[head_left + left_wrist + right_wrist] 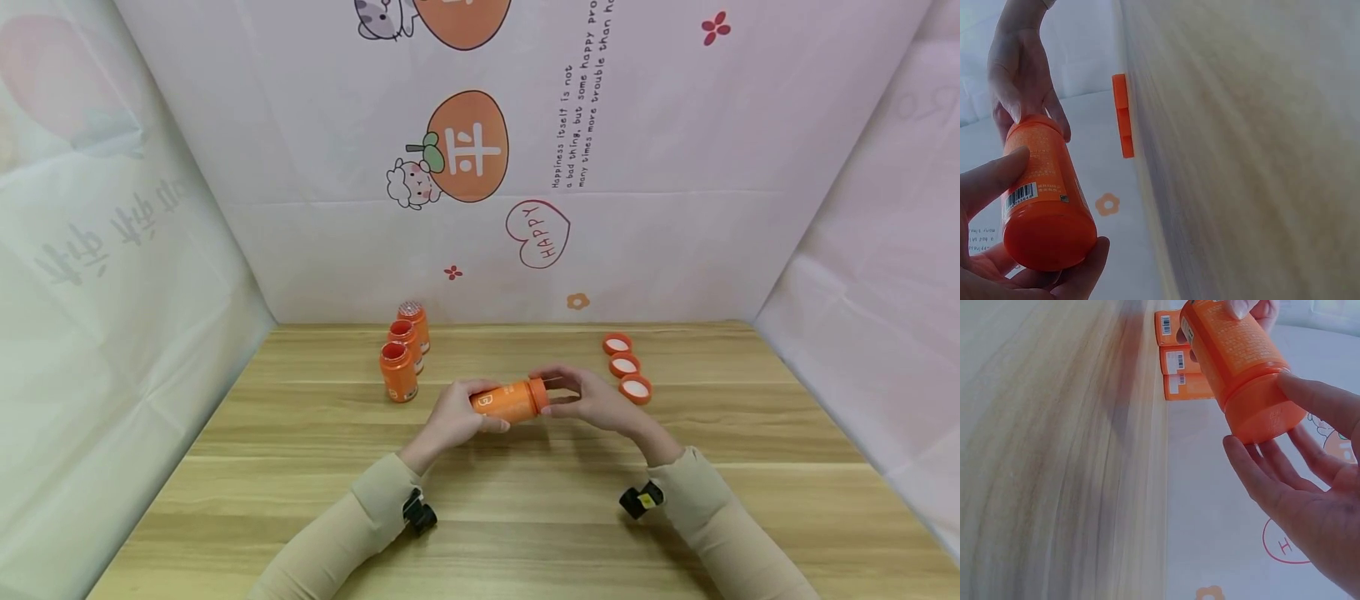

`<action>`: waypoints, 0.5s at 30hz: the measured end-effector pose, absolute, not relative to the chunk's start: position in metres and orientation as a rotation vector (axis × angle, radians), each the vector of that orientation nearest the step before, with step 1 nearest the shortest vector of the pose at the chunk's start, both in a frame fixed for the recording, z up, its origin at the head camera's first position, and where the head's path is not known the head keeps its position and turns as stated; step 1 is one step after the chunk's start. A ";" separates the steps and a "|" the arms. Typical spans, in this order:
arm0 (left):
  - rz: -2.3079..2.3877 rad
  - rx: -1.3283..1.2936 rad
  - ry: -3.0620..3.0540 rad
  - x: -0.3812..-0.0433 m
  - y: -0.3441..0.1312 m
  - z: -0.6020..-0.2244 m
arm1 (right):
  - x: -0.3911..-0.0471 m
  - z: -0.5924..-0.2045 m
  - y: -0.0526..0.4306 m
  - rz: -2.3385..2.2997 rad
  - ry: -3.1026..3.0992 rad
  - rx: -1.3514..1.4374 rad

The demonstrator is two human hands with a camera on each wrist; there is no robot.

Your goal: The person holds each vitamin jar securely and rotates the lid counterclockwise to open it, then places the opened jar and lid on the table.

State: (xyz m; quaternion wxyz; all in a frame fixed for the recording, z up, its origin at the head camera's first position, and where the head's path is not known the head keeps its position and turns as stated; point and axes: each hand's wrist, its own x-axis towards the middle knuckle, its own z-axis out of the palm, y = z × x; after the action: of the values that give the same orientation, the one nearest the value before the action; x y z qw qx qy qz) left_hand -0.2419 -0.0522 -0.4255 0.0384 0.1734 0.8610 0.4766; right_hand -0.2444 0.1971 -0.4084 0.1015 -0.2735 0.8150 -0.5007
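An orange bottle with white print lies tilted nearly sideways above the table's middle. My left hand grips it round the body near the base, thumb along the side, as the left wrist view shows with the bottle's bottom facing that camera. The orange cap sits on the bottle's right end. My right hand holds that cap by its rim, thumb on one side and fingertips on the other. The palm stays apart from the cap's flat top.
Several uncapped orange bottles stand in a row at the back left. Loose orange caps with white liners lie in a row at the back right. The wooden table meets a printed white backdrop behind.
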 end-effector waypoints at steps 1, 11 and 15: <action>1.467 0.532 2.637 -0.242 -0.052 -0.426 | -0.245 -0.409 0.197 -1.496 2.399 -0.811; 1.505 0.514 2.603 -0.243 -0.052 -0.426 | -0.242 -0.413 0.198 -1.593 2.371 -0.841; 1.514 0.513 2.594 -0.243 -0.053 -0.426 | -0.241 -0.413 0.197 -1.609 2.370 -0.861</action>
State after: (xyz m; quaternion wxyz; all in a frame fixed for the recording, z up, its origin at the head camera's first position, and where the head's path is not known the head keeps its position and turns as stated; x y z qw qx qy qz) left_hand -0.2426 -0.0526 -0.4259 0.0471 0.1681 0.8504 0.4963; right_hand -0.2415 0.1973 -0.4126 0.0753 -0.2869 0.7901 -0.5365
